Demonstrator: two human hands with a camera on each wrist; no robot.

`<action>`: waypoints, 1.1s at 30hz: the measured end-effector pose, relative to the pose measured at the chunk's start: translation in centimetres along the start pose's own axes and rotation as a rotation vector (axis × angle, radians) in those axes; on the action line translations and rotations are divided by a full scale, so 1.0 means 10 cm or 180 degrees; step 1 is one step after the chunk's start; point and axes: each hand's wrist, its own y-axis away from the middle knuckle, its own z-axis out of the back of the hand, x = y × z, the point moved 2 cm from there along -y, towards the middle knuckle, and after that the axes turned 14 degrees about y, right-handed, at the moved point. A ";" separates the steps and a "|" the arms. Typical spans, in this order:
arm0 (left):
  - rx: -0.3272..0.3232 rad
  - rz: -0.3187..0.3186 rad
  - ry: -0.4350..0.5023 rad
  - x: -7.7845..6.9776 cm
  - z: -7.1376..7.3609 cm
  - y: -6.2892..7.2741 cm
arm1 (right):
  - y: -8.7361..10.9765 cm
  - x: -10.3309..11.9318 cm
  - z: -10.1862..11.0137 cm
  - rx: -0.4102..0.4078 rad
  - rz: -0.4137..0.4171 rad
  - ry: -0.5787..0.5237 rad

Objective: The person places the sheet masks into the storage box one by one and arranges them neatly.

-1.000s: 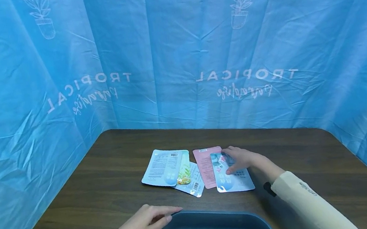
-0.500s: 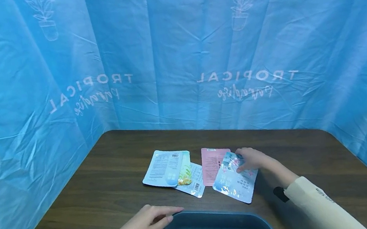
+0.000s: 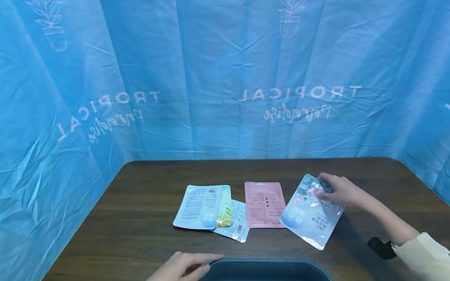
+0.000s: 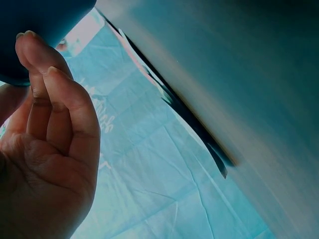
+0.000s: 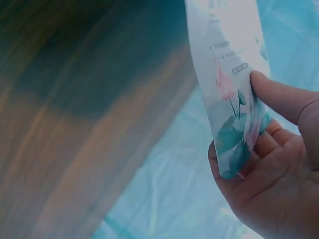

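One lotus-print sachet (image 3: 312,214), pinched by the right hand (image 3: 343,190), extends leftward from its fingertips, inside the right edge of the surface (image 3: 134,226); the left hand (image 3: 176,277) touches the tub (image 3: 262,269), grip unclear.

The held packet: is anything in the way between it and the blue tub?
Nothing visible: the head view shows only table between the packet in the right hand and the tub. The left hand touches the tub's far left corner, off that path.
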 end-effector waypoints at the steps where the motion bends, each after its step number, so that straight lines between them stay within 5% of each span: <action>1: -0.0001 0.0001 -0.0002 0.00 0.00 0.00 | 0.03 0.00 0.05 -0.0056 0.0020 0.0021; 14: 0.0016 -0.0078 0.0001 0.01 -0.01 0.00 | 0.61 0.47 0.60 -0.0742 -0.0115 -0.0395; 20: 0.0004 -0.0054 -0.0036 -0.01 0.00 0.01 | 0.86 0.83 0.67 -0.0917 0.0168 -0.0970; 24: 0.0008 -0.0015 -0.0034 -0.01 0.00 0.01 | 1.01 1.03 0.52 -0.0633 0.0300 -0.1685; 30: 0.0023 -0.0042 -0.0031 -0.01 0.01 0.01 | 1.18 1.26 0.03 0.0339 0.0435 -0.2924; 33: 0.0016 -0.0044 -0.0024 -0.01 0.01 0.01 | 1.22 1.34 -0.24 0.0585 0.0578 -0.3301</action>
